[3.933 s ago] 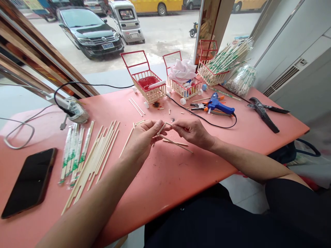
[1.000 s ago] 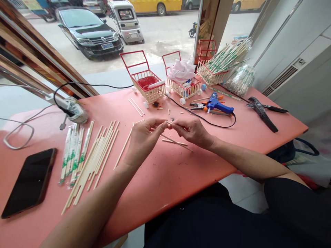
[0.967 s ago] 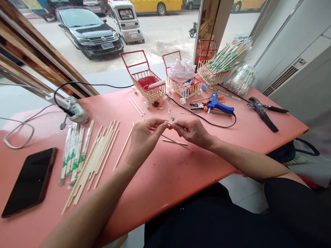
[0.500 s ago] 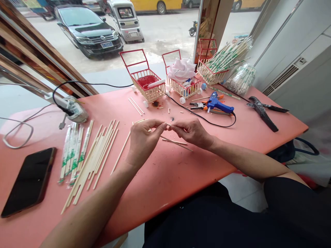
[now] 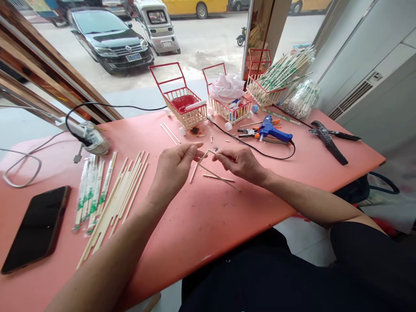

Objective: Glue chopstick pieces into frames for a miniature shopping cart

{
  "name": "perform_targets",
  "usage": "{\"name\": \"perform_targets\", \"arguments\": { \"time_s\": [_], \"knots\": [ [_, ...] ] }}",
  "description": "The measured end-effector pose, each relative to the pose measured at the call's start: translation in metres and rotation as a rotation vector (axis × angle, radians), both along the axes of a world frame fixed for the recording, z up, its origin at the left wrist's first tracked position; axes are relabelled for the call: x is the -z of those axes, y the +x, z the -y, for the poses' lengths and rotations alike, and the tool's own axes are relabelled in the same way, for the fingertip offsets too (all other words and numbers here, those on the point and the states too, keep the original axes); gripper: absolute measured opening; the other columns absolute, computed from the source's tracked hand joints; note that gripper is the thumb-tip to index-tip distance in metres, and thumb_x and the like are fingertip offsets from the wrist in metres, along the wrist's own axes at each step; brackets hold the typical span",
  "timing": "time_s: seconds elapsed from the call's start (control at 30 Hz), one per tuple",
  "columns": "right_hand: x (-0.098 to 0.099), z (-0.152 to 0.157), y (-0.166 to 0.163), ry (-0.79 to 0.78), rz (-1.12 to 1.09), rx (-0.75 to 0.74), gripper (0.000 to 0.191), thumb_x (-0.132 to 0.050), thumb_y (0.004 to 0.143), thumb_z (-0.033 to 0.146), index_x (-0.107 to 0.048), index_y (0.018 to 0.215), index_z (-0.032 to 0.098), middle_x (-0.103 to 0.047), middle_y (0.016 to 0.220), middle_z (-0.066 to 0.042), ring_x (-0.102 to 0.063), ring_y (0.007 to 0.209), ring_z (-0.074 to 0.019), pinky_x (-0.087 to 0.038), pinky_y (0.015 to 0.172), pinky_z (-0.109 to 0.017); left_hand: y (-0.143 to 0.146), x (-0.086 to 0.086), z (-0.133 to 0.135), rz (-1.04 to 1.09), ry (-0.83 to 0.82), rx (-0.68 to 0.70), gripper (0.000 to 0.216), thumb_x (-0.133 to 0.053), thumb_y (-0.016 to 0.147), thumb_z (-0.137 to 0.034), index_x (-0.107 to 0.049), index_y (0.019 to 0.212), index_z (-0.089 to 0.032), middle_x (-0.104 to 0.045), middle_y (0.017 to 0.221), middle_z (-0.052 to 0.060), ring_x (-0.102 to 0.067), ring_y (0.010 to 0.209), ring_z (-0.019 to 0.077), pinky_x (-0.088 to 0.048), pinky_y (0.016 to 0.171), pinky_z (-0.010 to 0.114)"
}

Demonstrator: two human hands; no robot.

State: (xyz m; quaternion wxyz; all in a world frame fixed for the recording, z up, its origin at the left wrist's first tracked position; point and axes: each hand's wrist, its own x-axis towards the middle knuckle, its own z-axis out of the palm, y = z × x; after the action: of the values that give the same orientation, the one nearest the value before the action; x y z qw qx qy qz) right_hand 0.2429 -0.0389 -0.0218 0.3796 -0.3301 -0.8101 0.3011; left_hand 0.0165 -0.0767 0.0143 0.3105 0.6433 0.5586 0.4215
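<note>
Over the middle of the pink table, my left hand is closed, thumb pressed to the bent forefinger and other fingertips reaching forward. What it pinches, if anything, is hidden. My right hand pinches a short thin wooden stick whose tip points toward my left hand. Just below the fingertips, a slanting wooden stick runs partly behind my left fingers. Two more sticks lie crossed beneath my hands, one of them a short stick. Small wood crumbs are scattered around them.
Loose chopsticks and wrapped chopsticks lie left, beside a phone. Behind stand small stick-built carts, including a red-handled cart. A blue glue gun, pliers and a black cord lie at right.
My hands have drawn slightly apart; the left has shifted left and its fingertips have lifted. Slanting sticks between the hands now show. The view has shifted slightly.
</note>
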Motion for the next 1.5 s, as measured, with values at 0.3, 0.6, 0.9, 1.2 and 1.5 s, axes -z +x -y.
{"name": "perform_targets", "arguments": {
  "time_s": [0.3,0.6,0.9,1.2,1.5],
  "knots": [
    [0.003,0.001,-0.001,0.020,0.011,-0.009,0.031,-0.062,0.110,0.032,-0.085,0.098,0.015,-0.067,0.066,0.002,-0.060,0.065,-0.0125,-0.043,0.072,-0.026,0.011,0.013,0.005,-0.311,0.230,-0.066,0.023,-0.075,0.098,-0.037,-0.091,0.109,-0.023,-0.090,0.106,0.010,-0.085,0.102,0.0339,-0.060,0.094,0.044],
    [0.007,0.003,-0.003,0.016,0.061,0.025,0.027,-0.065,0.108,0.027,-0.087,0.100,0.015,-0.071,0.067,0.001,-0.060,0.061,-0.0115,-0.042,0.069,-0.025,0.017,0.030,0.007,-0.634,0.464,-0.150,0.031,-0.061,0.106,-0.032,-0.083,0.085,-0.025,-0.085,0.082,0.008,-0.079,0.084,0.0310,-0.051,0.091,0.045],
    [0.007,0.005,-0.004,0.019,0.056,0.033,0.027,-0.065,0.109,0.028,-0.087,0.099,0.016,-0.070,0.065,0.001,-0.059,0.061,-0.0116,-0.041,0.068,-0.025,0.020,0.029,0.008,-0.631,0.511,-0.194,0.033,-0.058,0.103,-0.031,-0.076,0.076,-0.027,-0.081,0.073,0.006,-0.077,0.077,0.0276,-0.050,0.093,0.043],
    [0.007,0.005,-0.005,-0.005,0.047,0.038,0.030,-0.064,0.110,0.032,-0.086,0.098,0.016,-0.071,0.065,0.001,-0.062,0.061,-0.0118,-0.042,0.070,-0.025,0.020,0.026,0.009,-0.598,0.468,-0.199,0.038,-0.057,0.105,-0.036,-0.075,0.072,-0.027,-0.075,0.064,0.006,-0.073,0.068,0.0273,-0.050,0.094,0.045],
    [0.007,0.006,-0.005,-0.004,0.051,0.026,0.030,-0.062,0.109,0.031,-0.086,0.098,0.015,-0.071,0.065,0.001,-0.061,0.062,-0.0119,-0.042,0.069,-0.025,0.018,0.028,0.008,-0.720,0.596,-0.154,0.044,-0.052,0.109,-0.032,-0.067,0.069,-0.026,-0.075,0.064,0.005,-0.073,0.065,0.0255,-0.053,0.094,0.045]
  ]
}}
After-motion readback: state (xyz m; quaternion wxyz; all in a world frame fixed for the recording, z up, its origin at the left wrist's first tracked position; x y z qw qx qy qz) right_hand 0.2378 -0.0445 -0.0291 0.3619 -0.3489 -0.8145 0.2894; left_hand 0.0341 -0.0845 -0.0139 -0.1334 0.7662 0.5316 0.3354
